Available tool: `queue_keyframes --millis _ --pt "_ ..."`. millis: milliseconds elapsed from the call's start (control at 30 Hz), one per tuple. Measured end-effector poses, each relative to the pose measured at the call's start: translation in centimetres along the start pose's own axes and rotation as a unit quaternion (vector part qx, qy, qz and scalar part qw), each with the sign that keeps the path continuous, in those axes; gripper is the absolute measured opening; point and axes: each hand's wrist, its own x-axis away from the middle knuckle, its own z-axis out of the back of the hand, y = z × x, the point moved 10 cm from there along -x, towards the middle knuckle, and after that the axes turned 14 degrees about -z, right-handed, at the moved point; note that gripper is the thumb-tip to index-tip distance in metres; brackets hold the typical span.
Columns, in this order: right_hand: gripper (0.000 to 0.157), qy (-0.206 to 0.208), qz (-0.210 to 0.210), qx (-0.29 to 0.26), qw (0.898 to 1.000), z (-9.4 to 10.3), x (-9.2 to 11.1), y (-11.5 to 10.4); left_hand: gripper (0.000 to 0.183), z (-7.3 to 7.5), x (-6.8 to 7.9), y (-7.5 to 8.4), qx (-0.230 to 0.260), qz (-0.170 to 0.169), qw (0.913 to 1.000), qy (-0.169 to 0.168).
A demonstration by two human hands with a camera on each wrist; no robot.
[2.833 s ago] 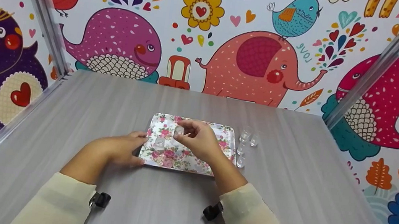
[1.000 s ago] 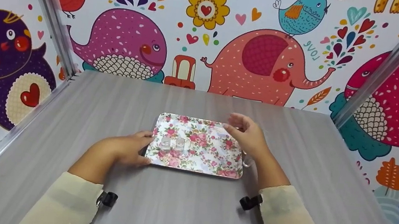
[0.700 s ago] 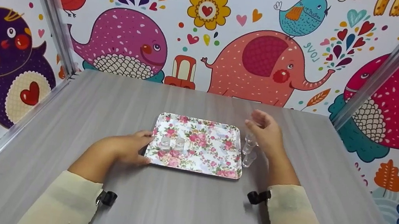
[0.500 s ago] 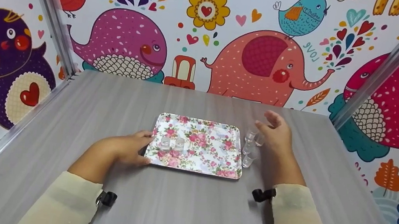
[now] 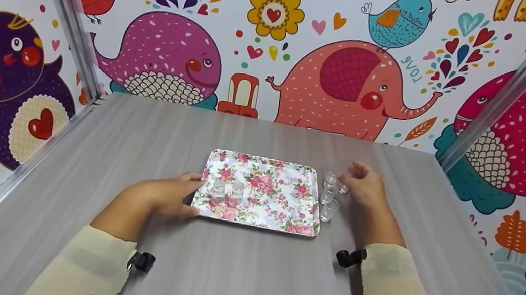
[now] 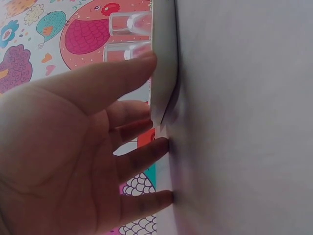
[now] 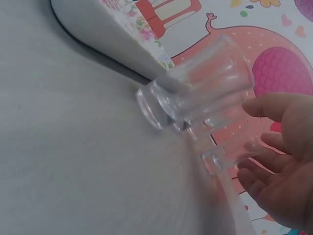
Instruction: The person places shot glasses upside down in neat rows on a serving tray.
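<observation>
A floral tray (image 5: pixel 275 210) lies on the table, with two small clear shot glasses, a left one (image 5: pixel 219 190) and a right one (image 5: pixel 237 192), on its left part. My left hand (image 5: pixel 170 196) rests at the tray's left edge; the left wrist view shows the thumb (image 6: pixel 139 68) touching the rim and the other fingers spread, their tips at the table. Right of the tray stand several more shot glasses, the nearest one (image 5: pixel 330 210) close to its edge. My right hand (image 5: pixel 368 187) is around the far right glass (image 7: pixel 225 154), thumb and fingers apart; contact is unclear.
The grey table (image 5: pixel 236 276) extends around the tray. Metal posts (image 5: pixel 69 15) rise at the back corners, before walls printed with cartoon animals. A black wrist camera (image 5: pixel 142 261) sits on the left sleeve.
The glass earlier in my right hand now stands on the tray beside the other. My right hand has moved right, past the tray, and lowered towards the far right glass. My left hand stays at the tray.
</observation>
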Motion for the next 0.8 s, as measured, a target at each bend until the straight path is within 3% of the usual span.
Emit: queue_keyframes --millis 267,567,800 --pt "0.074 -0.033 0.0 0.018 0.999 -0.5 -0.7 1.3 0.082 0.0 -0.3 0.0 -0.002 -0.008 1.0 -0.004" --pt "0.06 0.013 -0.014 0.113 0.993 0.2 -1.6 2.7 0.082 0.1 -0.1 0.3 0.0 -0.014 0.9999 0.002" --pt "0.051 0.023 -0.032 0.131 0.991 0.2 -1.7 3.1 0.081 0.2 -0.2 0.2 0.001 -0.014 0.9999 0.004"
